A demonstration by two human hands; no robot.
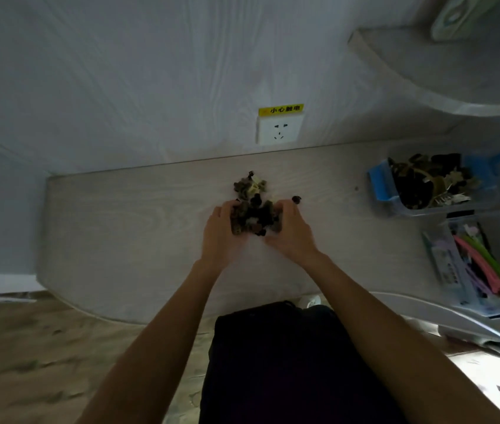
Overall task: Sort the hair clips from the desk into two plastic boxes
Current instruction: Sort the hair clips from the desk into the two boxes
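**Both hands cup one heap of small clips**

The left hand (219,232) and the right hand (291,232) curl their fingers around the two sides of a heap of small dark hair clips (254,217) on the desk (120,228), so the heap sits between the palms. I judge that these clips are light, hard and loose, and they can slip out from under the grip, so it is better to scoop from both sides and below.

At 12 o'clock from the heap, a smaller cluster (250,185) lies outside the hands, and one stray clip (296,198) is at 2 o'clock. At 3 o'clock, well apart, stands the blue-lidded box (383,185) with dark clips, and the second box (456,270) with long colourful clips is at 4 o'clock.
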